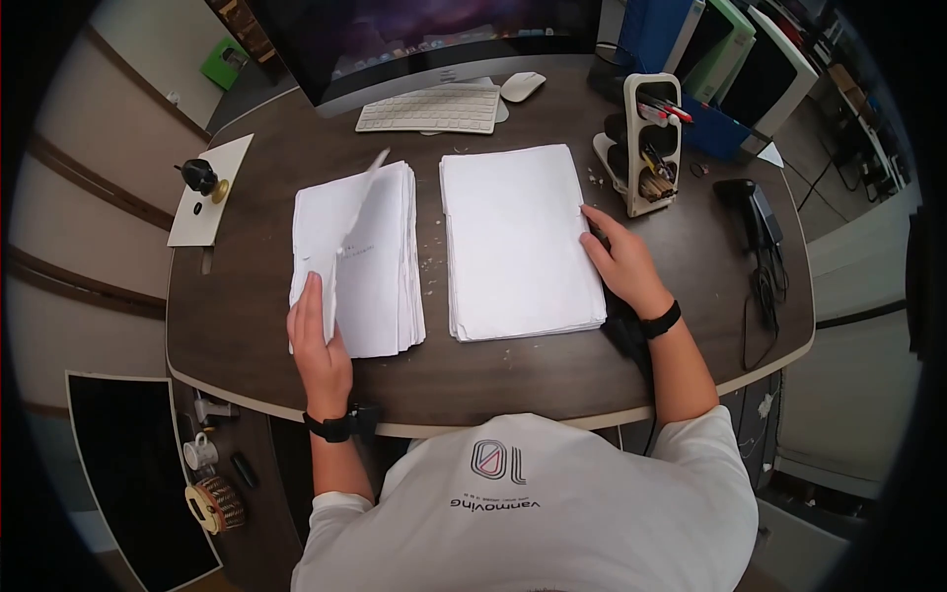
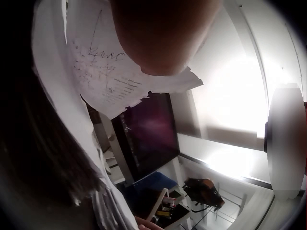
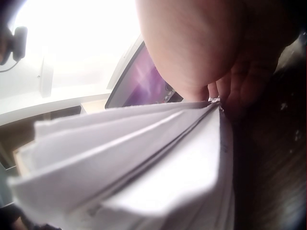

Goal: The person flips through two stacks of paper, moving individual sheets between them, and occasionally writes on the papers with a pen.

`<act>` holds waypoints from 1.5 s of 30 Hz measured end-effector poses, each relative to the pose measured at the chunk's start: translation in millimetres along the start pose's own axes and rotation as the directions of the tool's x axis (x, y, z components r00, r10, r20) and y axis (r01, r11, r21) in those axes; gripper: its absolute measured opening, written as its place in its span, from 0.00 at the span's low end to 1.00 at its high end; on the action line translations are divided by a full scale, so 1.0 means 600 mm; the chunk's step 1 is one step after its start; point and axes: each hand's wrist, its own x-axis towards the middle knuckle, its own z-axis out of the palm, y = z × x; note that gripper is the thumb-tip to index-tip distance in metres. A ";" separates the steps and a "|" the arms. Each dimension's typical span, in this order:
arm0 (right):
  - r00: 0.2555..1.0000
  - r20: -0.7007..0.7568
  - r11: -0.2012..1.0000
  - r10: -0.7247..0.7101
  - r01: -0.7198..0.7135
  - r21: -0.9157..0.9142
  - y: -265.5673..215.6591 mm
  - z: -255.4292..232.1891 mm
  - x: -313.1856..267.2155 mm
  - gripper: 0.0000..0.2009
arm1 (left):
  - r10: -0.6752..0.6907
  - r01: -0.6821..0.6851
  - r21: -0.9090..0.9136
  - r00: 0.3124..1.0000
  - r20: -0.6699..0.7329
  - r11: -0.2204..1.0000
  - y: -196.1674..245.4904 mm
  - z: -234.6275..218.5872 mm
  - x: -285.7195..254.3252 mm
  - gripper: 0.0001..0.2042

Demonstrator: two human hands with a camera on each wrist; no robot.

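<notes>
On the left paper stack (image 1: 380, 286), a sheet (image 1: 361, 212) stands raised and nearly edge-on. My left hand (image 1: 324, 350) pinches its lower part between extended fingers and thumb. Handwriting and a ragged edge show on a sheet (image 2: 108, 72) in the left wrist view, beneath part of the left hand (image 2: 165, 33). The right paper stack (image 1: 518, 242) lies flat with a blank top sheet. At its right edge my right hand (image 1: 631, 266) touches the side with relaxed fingers. Layered page edges (image 3: 129, 148) fan out beside the right hand (image 3: 201, 48) in the right wrist view.
A keyboard (image 1: 429, 109), mouse (image 1: 523, 87) and monitor (image 1: 434, 44) are behind the stacks. To the right stand a pen holder (image 1: 639, 148) and a black device with a cable (image 1: 755, 222). A white board (image 1: 209, 197) lies at the left edge. Small scraps dot the desk.
</notes>
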 end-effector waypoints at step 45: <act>1.000 -0.011 1.000 -0.011 0.011 0.014 0.016 0.007 0.000 0.19 | 0.435 -0.272 -0.382 0.778 0.452 0.883 0.216 0.133 0.011 0.39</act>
